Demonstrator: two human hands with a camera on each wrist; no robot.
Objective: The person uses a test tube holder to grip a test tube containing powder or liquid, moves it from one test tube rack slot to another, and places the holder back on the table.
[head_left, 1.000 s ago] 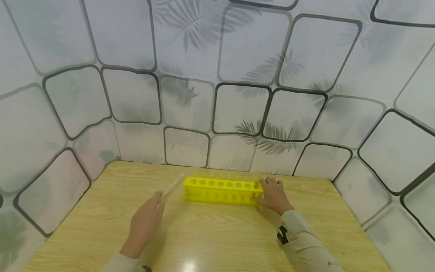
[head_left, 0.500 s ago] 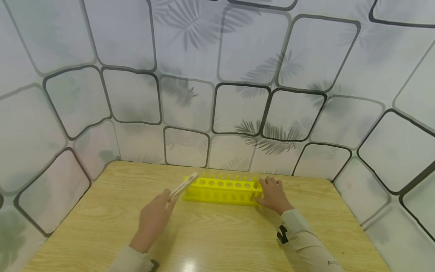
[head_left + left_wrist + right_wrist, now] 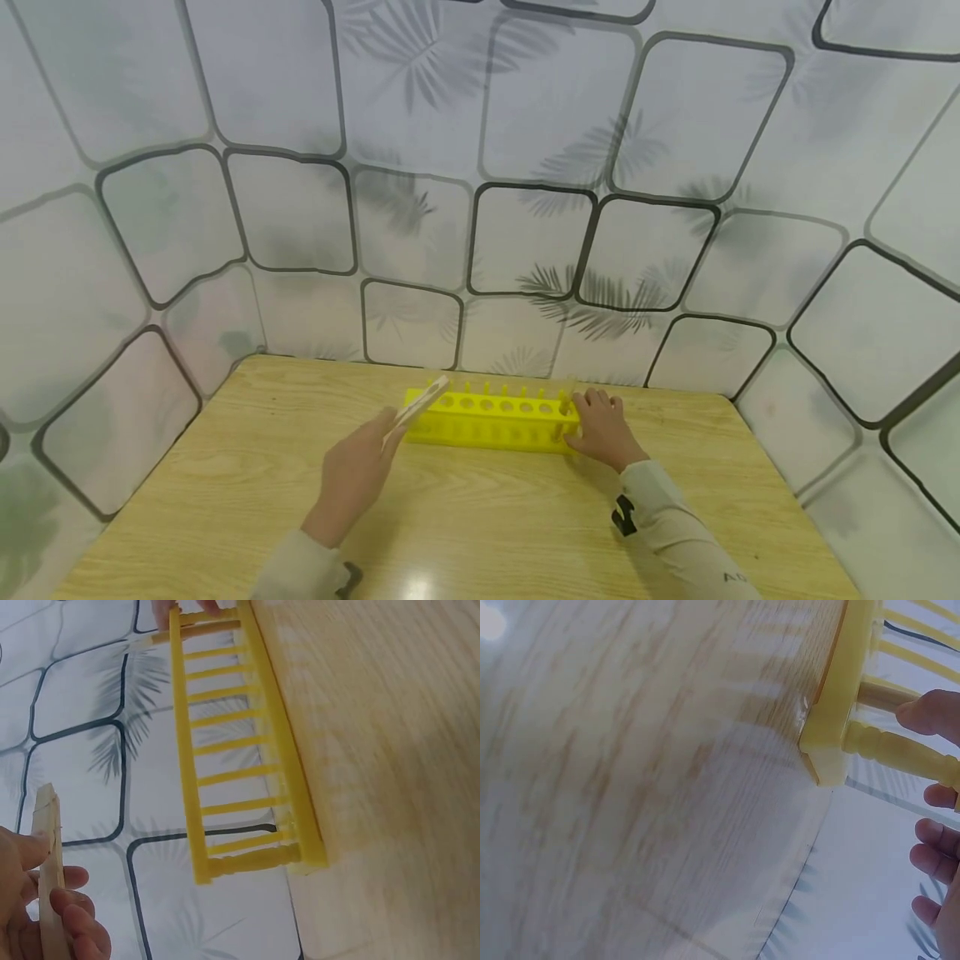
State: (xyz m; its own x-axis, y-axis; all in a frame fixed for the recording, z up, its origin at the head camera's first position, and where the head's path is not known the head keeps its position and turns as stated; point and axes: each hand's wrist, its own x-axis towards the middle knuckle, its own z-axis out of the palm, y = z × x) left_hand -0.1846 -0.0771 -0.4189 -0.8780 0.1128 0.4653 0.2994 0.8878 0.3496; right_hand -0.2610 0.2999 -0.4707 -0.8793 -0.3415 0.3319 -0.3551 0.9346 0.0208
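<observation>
A yellow test tube rack stands upright toward the back of the table, with a row of holes along its top. My right hand grips its right end, thumb at the front and fingers over the top. In the end hole beside that hand is a brownish tube, which my thumb overlaps in the right wrist view. My left hand holds a pale wooden test tube clamp between thumb and fingers. The clamp slants up to the right, its tip overlapping the rack's left end in the head view.
The light wood table extends in front of the rack. Close behind its back edge hangs a patterned white curtain, which also closes in both sides.
My left hand has moved right and slightly up with the clamp, bringing its tip from beside the rack to over its left end. The right hand and rack have hardly moved.
</observation>
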